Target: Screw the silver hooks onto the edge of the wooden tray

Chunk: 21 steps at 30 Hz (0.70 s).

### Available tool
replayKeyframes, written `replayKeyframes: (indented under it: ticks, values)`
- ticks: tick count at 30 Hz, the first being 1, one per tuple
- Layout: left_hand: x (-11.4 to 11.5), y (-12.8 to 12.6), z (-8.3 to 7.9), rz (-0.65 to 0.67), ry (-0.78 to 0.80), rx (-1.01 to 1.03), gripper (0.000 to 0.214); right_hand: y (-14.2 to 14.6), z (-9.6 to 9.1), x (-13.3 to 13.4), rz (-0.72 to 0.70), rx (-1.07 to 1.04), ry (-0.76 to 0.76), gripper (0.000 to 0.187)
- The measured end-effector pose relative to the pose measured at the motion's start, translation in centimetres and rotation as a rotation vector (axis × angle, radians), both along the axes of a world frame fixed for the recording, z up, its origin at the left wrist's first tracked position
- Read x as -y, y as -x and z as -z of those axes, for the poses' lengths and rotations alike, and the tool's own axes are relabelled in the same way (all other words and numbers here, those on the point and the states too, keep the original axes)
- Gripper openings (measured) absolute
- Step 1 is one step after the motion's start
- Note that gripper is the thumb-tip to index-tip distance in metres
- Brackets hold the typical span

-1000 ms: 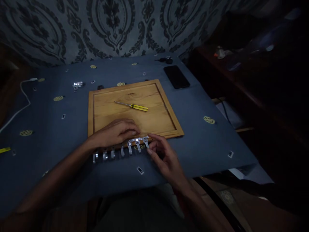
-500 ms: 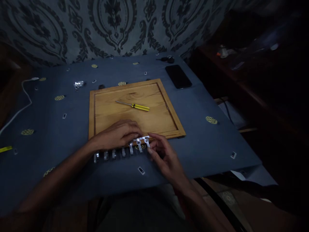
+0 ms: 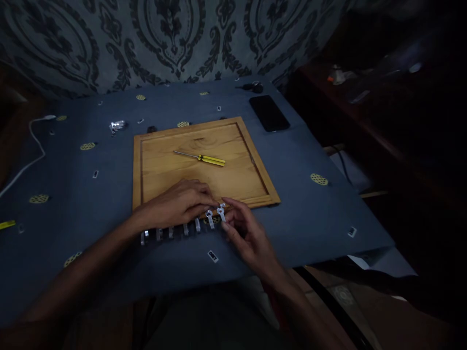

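Note:
My right hand (image 3: 248,236) pinches a small silver metal bracket (image 3: 221,213) between thumb and fingers at the front edge of a framed wooden panel (image 3: 272,200). My left hand (image 3: 182,201) rests over that same edge, its fingers curled together and their tips close to the bracket; what they grip is hidden. Just left of the pinched piece sits another bracket (image 3: 209,218), with a round head and a short arm. Several similar metal pieces (image 3: 171,232) stand in a row along the front edge, partly under my left hand. A yellow-handled screwdriver (image 3: 211,160) lies on the panel.
A black phone (image 3: 269,113) lies right of the panel, with a dark corded item (image 3: 253,87) behind it. More shiny metal parts (image 3: 117,126) lie at the back left. A white cable (image 3: 40,141) runs along the left side. The blue tablecloth (image 3: 314,223) drops off at the front right.
The bracket in my right hand has shifted and tilted slightly, and my left fingertips have moved a little over it. The view has shifted slightly; panel and screwdriver lie as before.

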<state>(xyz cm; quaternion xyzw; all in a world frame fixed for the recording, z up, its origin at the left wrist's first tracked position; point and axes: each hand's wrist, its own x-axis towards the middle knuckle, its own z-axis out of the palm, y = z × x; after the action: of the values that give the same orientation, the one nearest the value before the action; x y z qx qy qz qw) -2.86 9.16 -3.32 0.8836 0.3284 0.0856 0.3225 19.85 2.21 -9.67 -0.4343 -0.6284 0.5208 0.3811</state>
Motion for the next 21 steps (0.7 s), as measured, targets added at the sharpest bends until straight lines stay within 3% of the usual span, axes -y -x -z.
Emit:
replayKeyframes:
  ticks: [16, 21]
  values:
    - [0.7, -0.4, -0.8, 0.022, -0.058, -0.073, 0.026, 0.1, 0.5, 0.6, 0.063, 0.03, -0.029, 0.04]
    - [1.6, -1.0, -0.9, -0.037, -0.062, -0.144, 0.047, 0.1, 0.2, 0.5, 0.047, 0.026, -0.01, 0.041]
